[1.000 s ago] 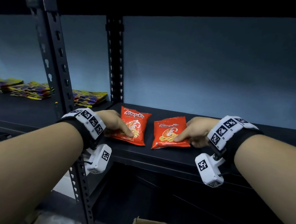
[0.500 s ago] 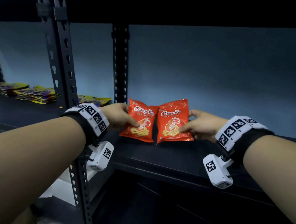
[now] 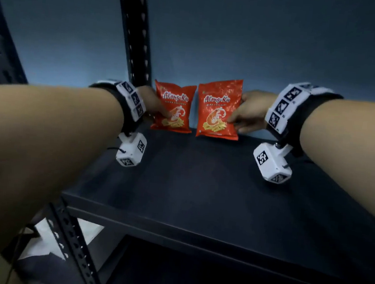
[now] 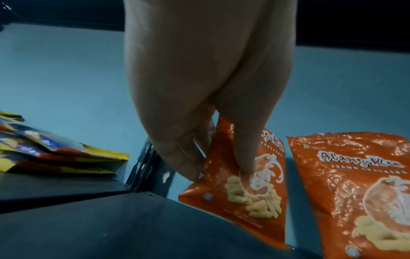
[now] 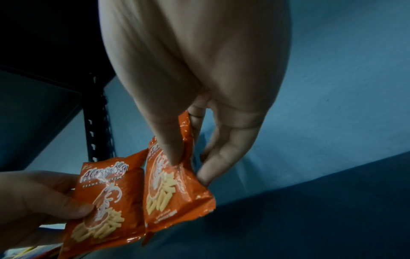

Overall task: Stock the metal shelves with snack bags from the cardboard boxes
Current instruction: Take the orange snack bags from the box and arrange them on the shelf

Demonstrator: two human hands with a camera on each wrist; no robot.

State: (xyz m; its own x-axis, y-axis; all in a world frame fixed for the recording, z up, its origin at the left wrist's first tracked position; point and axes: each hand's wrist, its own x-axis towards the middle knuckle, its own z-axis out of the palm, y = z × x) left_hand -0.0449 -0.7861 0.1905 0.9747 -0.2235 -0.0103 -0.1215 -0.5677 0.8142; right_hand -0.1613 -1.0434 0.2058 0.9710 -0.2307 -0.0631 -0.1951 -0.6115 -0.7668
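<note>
Two orange-red prawn cracker bags stand upright side by side at the back of the dark metal shelf (image 3: 200, 189), against the blue wall. My left hand (image 3: 156, 103) pinches the left bag (image 3: 173, 108) (image 4: 241, 184) (image 5: 104, 206) at its left edge, thumb on the front. My right hand (image 3: 246, 115) pinches the right bag (image 3: 218, 109) (image 5: 175, 189) (image 4: 355, 184) at its right edge, thumb (image 5: 170, 145) in front and fingers (image 5: 213, 168) behind. The bags' bottom edges rest on the shelf.
A perforated black upright post (image 3: 136, 40) stands just left of the bags. A stack of yellow and blue snack bags (image 4: 51, 154) lies on the neighbouring shelf to the left. The front part of the shelf is bare dark metal.
Both bags have gone from lying flat near the shelf front to standing upright at the back wall, carried there by my hands. My view has moved closer and lower.
</note>
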